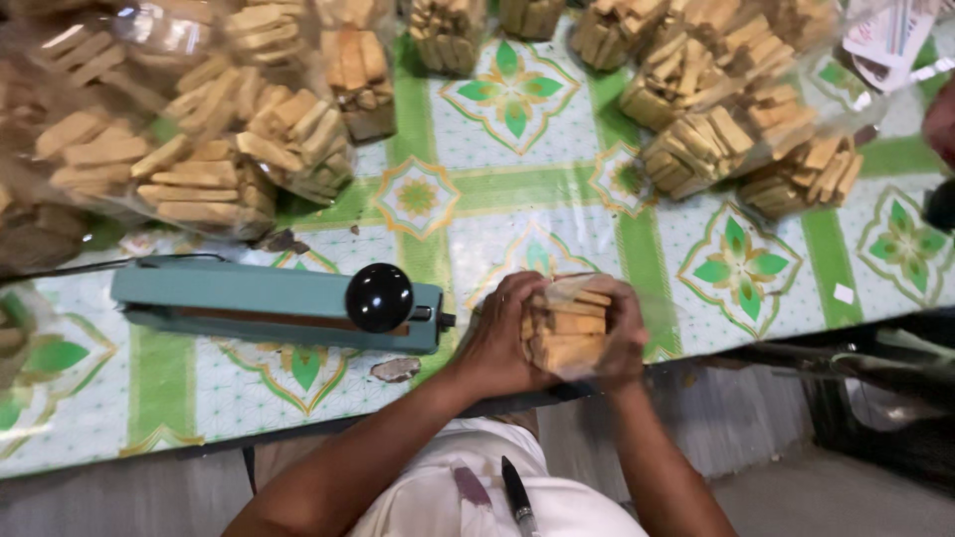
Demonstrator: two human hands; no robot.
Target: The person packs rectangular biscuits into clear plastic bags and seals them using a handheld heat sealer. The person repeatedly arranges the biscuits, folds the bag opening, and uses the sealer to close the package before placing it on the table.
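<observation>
while the green-and-white patterned plastic tablecloth [517,189] fills most of the frame, heaps of clear bags filled with tan rectangular biscuit sticks [199,129] crowd its upper left and another heap [736,119] its upper right. lower left of centre lies a long teal impulse heat sealer [259,303] with a round black knob [379,297] on its arm, which is down. at the lower centre, just right of the sealer, both hands clasp one small clear plastic bag of tan biscuit sticks [565,323] at the table's near edge. the left hand [495,343] and right hand [625,338] curl their fingers closed around its sides, forearms converging from the bottom of the frame. judging by this, the pack is being squared up, and a seal would call for carrying its open mouth leftward to the sealer.
</observation>
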